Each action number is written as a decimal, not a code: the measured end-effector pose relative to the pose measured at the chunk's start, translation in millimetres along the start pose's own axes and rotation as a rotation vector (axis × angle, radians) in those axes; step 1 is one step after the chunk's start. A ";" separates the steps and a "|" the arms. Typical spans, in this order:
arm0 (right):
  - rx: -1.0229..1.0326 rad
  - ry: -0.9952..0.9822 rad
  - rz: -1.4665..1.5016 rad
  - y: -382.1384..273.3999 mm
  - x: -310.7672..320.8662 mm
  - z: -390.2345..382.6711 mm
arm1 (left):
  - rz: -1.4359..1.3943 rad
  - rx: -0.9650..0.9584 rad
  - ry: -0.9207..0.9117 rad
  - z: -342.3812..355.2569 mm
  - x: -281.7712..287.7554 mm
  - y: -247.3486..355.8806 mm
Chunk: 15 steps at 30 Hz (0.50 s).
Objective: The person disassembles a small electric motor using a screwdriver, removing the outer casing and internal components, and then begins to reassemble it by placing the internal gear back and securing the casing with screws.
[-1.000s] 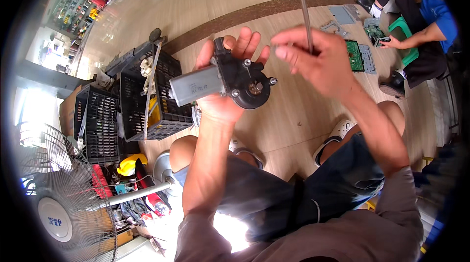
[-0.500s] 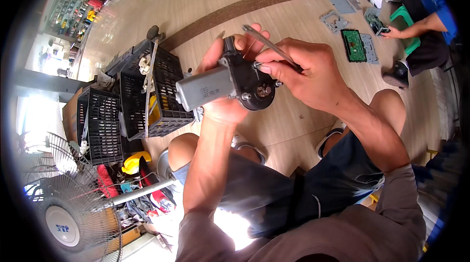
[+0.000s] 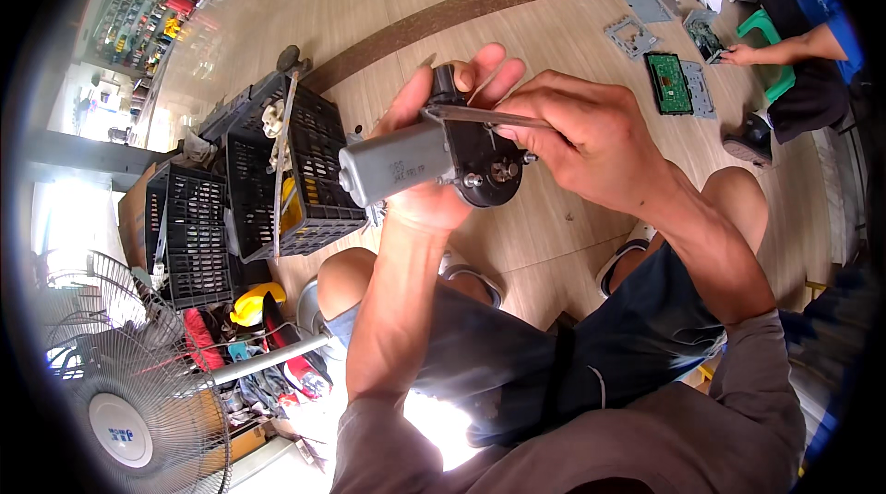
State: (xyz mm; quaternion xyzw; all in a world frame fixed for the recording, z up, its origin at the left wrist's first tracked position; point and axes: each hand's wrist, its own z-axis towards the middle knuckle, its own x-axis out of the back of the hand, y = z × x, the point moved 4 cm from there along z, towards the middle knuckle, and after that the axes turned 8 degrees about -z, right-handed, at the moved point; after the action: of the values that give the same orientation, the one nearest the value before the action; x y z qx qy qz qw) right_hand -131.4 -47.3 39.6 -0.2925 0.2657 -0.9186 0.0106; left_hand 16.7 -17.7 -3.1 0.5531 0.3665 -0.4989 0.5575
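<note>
The screwdriver [image 3: 484,116] gripped by the right hand [image 3: 598,132] has swung leftward; the left hand [image 3: 425,206] clasps the motor [image 3: 426,162], slanted lower left.

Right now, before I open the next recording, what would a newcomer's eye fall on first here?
Probably the grey-and-black motor unit near the centre, resting in the left hand, while the right hand holds a slim metal tool across its black housing. Next, perhaps the large wire-caged fan at lower left, then the bright green circuit board on the floor at upper right.
</note>
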 end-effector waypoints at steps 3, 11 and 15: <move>0.033 -0.001 -0.027 -0.7 0.7 -0.5 | -0.006 0.044 -0.006 -1.0 -3.4 -0.8; 0.038 -0.006 -0.047 0.2 0.2 -0.7 | -0.031 0.056 -0.026 1.8 2.9 -3.3; 0.020 -0.002 -0.031 -0.3 -0.2 -1.8 | -0.011 0.044 -0.009 1.0 -0.9 -3.0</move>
State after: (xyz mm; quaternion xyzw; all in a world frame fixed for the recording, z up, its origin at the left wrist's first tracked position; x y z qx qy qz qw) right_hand -132.2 -46.1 38.4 -0.2974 0.2518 -0.9210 -0.0003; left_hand 13.5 -18.3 -2.9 0.5610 0.3559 -0.5124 0.5441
